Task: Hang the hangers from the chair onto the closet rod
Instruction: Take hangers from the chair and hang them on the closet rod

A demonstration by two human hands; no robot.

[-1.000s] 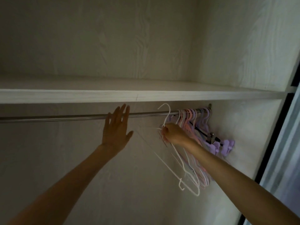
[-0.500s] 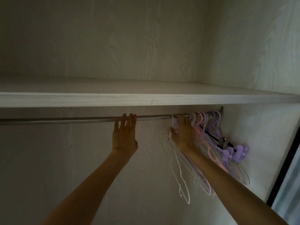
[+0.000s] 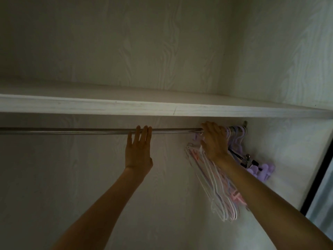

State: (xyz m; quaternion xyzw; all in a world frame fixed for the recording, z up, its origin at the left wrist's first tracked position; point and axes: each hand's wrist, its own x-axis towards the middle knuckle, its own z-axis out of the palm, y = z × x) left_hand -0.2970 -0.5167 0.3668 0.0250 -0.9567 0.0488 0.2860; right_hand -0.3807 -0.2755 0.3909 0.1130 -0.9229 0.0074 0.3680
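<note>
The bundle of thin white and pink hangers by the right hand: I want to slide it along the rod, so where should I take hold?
Grip the bundle of thin white and pink hangers at the necks just under the metal closet rod, coming from the bare left side. The bodies splay loosely below; hooks gather there.

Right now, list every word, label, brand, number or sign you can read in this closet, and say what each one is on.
None: no text can be read here.
The shelf, the closet rod and the wood-grain panels bear no print.
The hangers and the purple clip hanger show no legible marking; they are dim and blurred, so any fine moulded text cannot be told.
</note>
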